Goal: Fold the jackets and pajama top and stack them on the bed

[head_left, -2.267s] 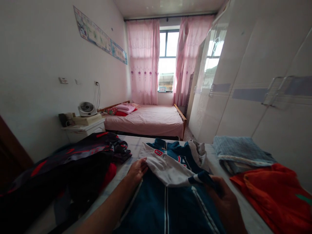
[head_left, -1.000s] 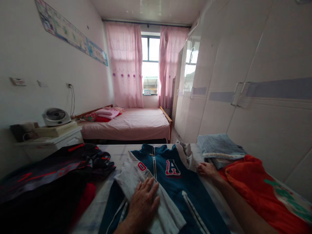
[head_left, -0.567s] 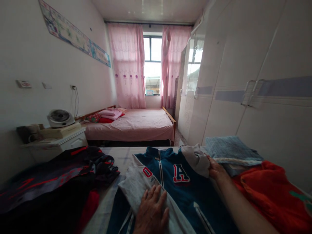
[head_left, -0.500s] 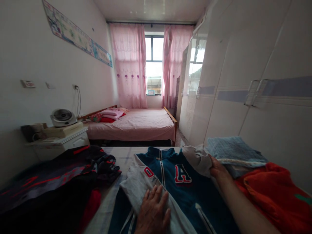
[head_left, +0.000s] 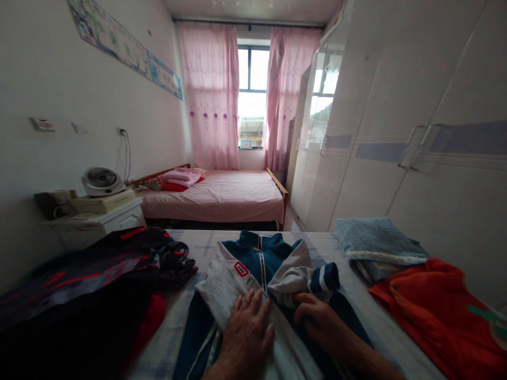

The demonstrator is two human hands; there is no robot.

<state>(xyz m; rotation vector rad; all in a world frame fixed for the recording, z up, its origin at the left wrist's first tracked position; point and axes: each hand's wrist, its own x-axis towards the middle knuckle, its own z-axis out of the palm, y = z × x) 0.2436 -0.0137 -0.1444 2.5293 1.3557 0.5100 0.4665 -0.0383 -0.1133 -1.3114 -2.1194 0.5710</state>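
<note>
While one grey fabric sleeve point(head_left: 224, 287) is pressed flat by the open left hand point(head_left: 247, 324), gripped by nothing, the navy-cuffed grey sleeve point(head_left: 291, 275) at right is pinched in the curled right hand point(head_left: 321, 319), both laid over the teal-and-grey zip jacket point(head_left: 272, 258), near centre. An inward sleeve fold is judged in hand, with smoothing called for. At right, the glossy white wardrobe point(head_left: 380, 105) is closed, its contents hidden.

The left hand point(head_left: 247, 324) lies palm down on the teal-and-grey zip-up cloth jacket point(head_left: 273, 269), fingers extended toward its collar, thumb set apart. The right hand point(head_left: 319, 319) is beside it, fingers curled at the jacket's folded-over grey sleeve; their grip is partly hidden. The bare right forearm point(head_left: 366, 356) slants in across the jacket's right edge.
</note>
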